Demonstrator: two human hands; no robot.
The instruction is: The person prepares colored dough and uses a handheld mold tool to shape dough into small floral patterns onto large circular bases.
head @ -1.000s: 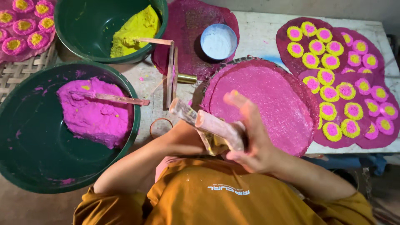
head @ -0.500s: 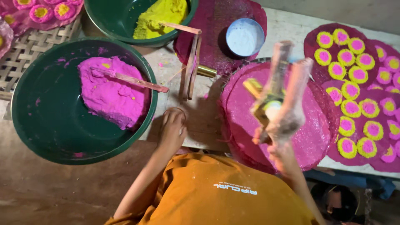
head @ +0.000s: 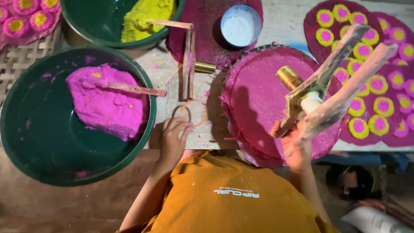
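I see my right hand [head: 297, 144] at the near right, clenched on a wooden press tool [head: 334, 92]: two long pale wooden bars, smeared pink, that rise up and to the right from the grip and spread apart toward their far ends. Between the bars, close to the hand, sits a brass-coloured cylinder [head: 290, 77] with a white piece just below it. The tool is tilted and lifted above a round pink-stained mat [head: 254, 99] on the counter [head: 284, 21].

My left hand [head: 172, 140] rests at the near edge of the counter, fingers curled on a thin ring [head: 193, 113] of pinkish wire or band; I cannot tell whether it is pinched or only touched.

To the left, a large dark green basin [head: 26, 142] holds a mound of bright pink dough [head: 108, 101] with a flat wooden stick [head: 125, 87] lying across it. Far from it, a second green basin [head: 99, 17] holds yellow dough [head: 144, 17] and another stick. Between the basins and the mat lie a pair of wooden slats [head: 187, 64] and a small brass tube [head: 203, 67]. A small round tin of white powder [head: 240, 25] stands at the far centre. At the far right, pink discs with yellow rims [head: 366, 86] lie in rows on dark pink mats.
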